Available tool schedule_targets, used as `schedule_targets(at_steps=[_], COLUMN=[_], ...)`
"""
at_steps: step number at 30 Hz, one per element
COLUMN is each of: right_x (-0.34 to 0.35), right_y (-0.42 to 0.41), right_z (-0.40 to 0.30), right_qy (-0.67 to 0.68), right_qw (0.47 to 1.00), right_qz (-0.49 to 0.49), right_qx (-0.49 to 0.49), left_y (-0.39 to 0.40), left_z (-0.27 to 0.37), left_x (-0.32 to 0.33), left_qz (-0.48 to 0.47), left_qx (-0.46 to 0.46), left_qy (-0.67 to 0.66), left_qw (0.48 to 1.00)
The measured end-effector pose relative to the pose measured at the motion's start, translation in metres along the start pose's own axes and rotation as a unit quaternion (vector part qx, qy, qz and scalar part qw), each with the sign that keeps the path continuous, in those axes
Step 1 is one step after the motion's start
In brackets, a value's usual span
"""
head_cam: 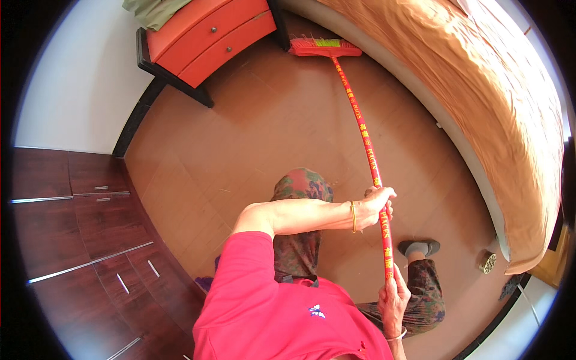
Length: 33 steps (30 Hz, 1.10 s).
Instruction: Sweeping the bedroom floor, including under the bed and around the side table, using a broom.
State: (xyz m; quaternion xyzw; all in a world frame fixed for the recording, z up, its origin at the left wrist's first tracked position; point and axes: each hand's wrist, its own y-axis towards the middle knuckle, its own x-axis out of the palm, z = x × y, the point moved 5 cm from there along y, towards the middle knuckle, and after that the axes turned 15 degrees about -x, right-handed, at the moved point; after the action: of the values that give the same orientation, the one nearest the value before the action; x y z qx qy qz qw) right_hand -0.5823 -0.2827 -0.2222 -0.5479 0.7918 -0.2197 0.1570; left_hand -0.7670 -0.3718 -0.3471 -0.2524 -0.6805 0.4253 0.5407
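Observation:
A red broom handle (360,121) with yellow writing runs from my body out across the brown floor. My left hand (379,208), with a gold bangle at its wrist, wraps around the shaft partway along. Lower down, near the handle's end, my right hand (394,294) grips it with the thumb lying along the shaft. At the far end is the red broom head (326,51), with pink and yellow-green bristles (327,42) facing away from me. It lies between the cabinet's dark leg and the bed base, close to both.
An orange-red drawer cabinet (211,40) with black legs stands far left, a green cloth (155,12) on top. Along the right curves a bed with an orange cover (472,90). Dark wood cupboards (85,225) line the left. A small round-holed object (487,262) sits by the bed's corner.

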Motion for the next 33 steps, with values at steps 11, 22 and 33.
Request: schedule_targets(at_steps=[11, 22, 33], right_x=[0.001, -0.113, -0.102], right_y=[-0.017, -0.116, -0.05], right_z=[0.032, -0.053, -0.038], right_qy=[0.047, -0.259, -0.229], right_qw=[0.987, 0.964, 0.973], right_qz=[-0.06, 0.049, 0.02], right_qx=[0.14, -0.029, 0.016], left_y=[0.011, 0.011, 0.041], left_z=[-0.023, -0.018, 0.025], left_x=[-0.039, 0.021, -0.001], left_qz=[0.107, -0.046, 0.063], left_qx=[0.048, 0.03, 0.182], left_qy=[0.142, 0.093, 0.021], left_qw=[0.983, 0.994, 0.981])
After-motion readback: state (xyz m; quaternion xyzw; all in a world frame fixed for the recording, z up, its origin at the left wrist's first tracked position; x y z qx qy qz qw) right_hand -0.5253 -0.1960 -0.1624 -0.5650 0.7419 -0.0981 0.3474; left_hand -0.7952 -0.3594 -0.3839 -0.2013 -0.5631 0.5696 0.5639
